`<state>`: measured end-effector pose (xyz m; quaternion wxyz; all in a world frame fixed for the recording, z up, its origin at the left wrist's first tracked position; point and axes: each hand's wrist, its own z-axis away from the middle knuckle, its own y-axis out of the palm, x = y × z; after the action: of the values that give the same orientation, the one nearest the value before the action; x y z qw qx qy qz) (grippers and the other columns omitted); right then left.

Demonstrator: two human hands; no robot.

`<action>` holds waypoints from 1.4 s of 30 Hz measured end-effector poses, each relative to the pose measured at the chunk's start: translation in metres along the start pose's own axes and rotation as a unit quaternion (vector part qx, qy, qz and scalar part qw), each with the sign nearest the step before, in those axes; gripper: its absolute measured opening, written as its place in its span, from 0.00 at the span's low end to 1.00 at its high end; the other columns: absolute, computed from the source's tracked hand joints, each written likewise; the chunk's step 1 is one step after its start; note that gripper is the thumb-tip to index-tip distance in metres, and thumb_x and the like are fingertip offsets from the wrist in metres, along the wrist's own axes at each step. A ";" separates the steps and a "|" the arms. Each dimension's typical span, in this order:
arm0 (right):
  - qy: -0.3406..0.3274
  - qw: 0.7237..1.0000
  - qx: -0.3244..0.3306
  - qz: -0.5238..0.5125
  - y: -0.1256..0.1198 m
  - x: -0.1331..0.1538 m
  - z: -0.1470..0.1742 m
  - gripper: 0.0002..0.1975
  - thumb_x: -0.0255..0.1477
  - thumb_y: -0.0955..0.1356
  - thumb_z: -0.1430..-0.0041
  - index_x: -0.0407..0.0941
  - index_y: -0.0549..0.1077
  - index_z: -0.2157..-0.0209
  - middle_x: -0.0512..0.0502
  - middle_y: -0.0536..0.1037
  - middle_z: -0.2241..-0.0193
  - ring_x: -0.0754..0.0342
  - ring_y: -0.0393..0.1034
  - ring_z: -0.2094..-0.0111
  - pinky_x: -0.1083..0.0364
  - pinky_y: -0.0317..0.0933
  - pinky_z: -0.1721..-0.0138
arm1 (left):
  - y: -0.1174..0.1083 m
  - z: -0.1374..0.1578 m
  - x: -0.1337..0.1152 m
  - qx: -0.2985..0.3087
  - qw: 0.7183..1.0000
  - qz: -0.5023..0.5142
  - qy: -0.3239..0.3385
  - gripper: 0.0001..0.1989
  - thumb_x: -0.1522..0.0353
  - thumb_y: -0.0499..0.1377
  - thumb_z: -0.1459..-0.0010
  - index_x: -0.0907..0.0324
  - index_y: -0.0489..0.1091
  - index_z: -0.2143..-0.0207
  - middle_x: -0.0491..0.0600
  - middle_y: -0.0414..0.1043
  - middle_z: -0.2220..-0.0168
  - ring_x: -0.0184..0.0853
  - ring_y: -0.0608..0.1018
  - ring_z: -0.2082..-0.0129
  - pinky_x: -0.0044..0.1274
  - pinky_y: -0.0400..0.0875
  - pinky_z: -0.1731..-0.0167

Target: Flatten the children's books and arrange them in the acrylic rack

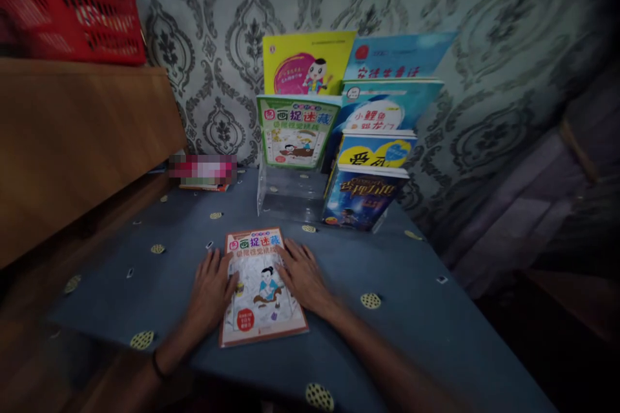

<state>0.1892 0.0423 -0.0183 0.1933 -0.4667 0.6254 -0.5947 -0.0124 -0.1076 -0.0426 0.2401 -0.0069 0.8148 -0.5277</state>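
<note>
A children's picture book (261,300) with a red border and a seated cartoon figure lies flat on the table, cover up. My left hand (213,281) rests at its left edge, fingers stretched out, the thumb over the cover. On the right edge lies my right hand (301,274), fingers spread and some of them on the cover. Neither hand grips the book. Behind it stands a clear book rack (290,197). A green-bordered picture book (296,135) and a yellow book (310,64) lean in its left side.
The rack's right side holds a dark blue book (363,200), a blue-and-yellow book (378,150) and teal books (392,103). At the back left of the blue-grey table (184,290) lies a blurred pink stack (203,171). A red basket (72,6) sits on a wooden cabinet (82,142).
</note>
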 end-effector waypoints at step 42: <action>0.000 0.878 -0.066 -0.473 -0.125 -0.037 -0.041 0.23 0.52 0.70 0.45 0.44 0.70 0.68 0.52 0.73 0.76 0.58 0.66 0.78 0.58 0.61 0.78 | -0.117 -0.146 -0.065 0.203 0.842 0.499 0.024 0.29 0.51 0.69 0.50 0.58 0.76 0.51 0.55 0.81 0.55 0.46 0.82 0.57 0.29 0.76 0.62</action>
<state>0.2191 0.1140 0.0948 -0.1426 -0.7186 0.3679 -0.5727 -0.0418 -0.0175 0.1315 0.4475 0.4625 0.5881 -0.4898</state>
